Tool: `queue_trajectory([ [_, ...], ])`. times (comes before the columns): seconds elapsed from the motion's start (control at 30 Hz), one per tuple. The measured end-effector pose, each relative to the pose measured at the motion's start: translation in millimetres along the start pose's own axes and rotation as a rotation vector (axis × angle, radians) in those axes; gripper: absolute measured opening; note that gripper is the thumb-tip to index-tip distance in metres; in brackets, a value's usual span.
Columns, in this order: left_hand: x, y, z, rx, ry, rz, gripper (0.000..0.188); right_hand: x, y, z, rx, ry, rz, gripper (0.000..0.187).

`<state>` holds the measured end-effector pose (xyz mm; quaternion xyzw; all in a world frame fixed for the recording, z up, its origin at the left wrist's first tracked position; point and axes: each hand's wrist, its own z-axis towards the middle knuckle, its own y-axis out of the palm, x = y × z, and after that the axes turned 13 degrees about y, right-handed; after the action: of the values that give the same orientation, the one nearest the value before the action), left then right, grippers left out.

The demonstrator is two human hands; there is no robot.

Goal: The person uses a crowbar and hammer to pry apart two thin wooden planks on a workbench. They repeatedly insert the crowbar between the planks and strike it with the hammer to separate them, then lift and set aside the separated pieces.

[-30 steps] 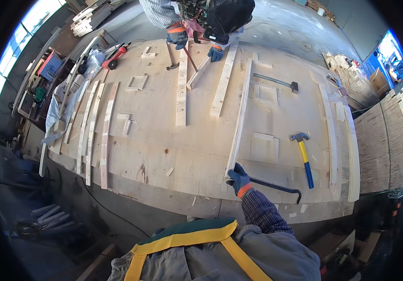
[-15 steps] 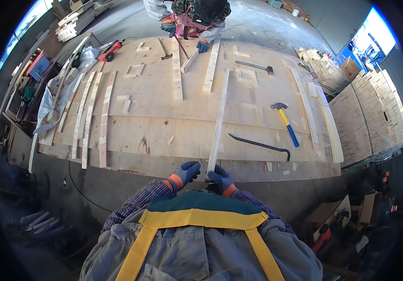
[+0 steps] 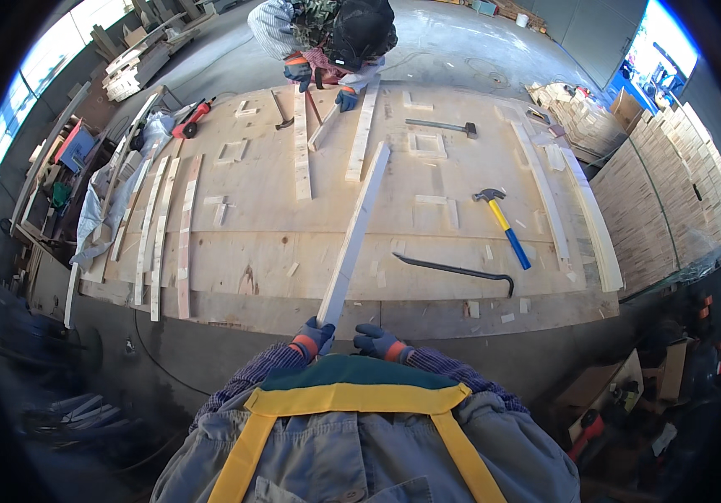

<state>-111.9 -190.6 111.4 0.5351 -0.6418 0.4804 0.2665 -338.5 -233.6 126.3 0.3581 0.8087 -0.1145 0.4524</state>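
Note:
A long pale wooden strip rises from my body's edge of the table, slanting away to the right. My left hand, in a blue and orange glove, is closed around its near end. Just to the right, my gloved right hand is apart from the strip, its fingers loosely stretched toward it with nothing in them. Right of the strip, a black pry bar and a claw hammer with a yellow and blue handle lie on the plywood table.
Across the table a co-worker bends over wooden strips. Several strips lie at the left, others at the right. A second hammer and small wooden frames lie farther off. A tall timber stack stands at the right.
The strip's near end has shifted left, from my right hand into my left, and its broad face now shows. My right hand has let go. The view has tilted slightly.

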Motion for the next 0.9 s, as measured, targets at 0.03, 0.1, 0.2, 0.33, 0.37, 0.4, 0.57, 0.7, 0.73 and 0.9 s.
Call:
queue_trajectory([
  [0.03, -9, -2, 0, 0.056, -0.011, 0.102, 0.044, 9, -18, 1, 0.137, -0.135, -0.257, 0.065],
  [0.1, -26, -8, -7, 0.167, 0.094, 0.347, 0.047, 20, -60, 6, 0.309, 0.125, -0.242, 0.065],
  [0.2, -45, -16, -37, 0.209, 0.056, 0.485, 0.056, 22, -140, -4, 0.56, 0.419, -0.535, 0.063],
  [0.33, -71, -19, -107, 0.225, 0.038, 0.395, 0.05, 12, -242, -29, 0.811, 0.535, -0.844, 0.062],
  [0.37, -76, -22, -120, 0.173, -0.002, 0.466, 0.05, 14, -260, -35, 0.867, 0.486, -0.926, 0.061],
  [0.4, -82, -26, -133, 0.131, -0.034, 0.522, 0.049, 16, -274, -38, 0.862, 0.489, -0.982, 0.059],
  [0.57, -93, -30, -180, -0.039, -0.077, 0.734, 0.047, 37, -318, -22, 0.785, 0.502, -1.175, 0.049],
  [0.7, -83, -30, -200, -0.123, -0.032, 0.832, 0.045, 36, -343, -3, 0.742, 0.617, -1.108, 0.04],
  [0.73, -79, -31, -202, -0.139, -0.013, 0.861, 0.044, 33, -346, -1, 0.717, 0.652, -1.069, 0.039],
  [0.9, -66, -46, -185, -0.195, 0.144, 0.979, 0.043, 38, -327, -20, 0.531, 0.663, -1.061, 0.044],
])
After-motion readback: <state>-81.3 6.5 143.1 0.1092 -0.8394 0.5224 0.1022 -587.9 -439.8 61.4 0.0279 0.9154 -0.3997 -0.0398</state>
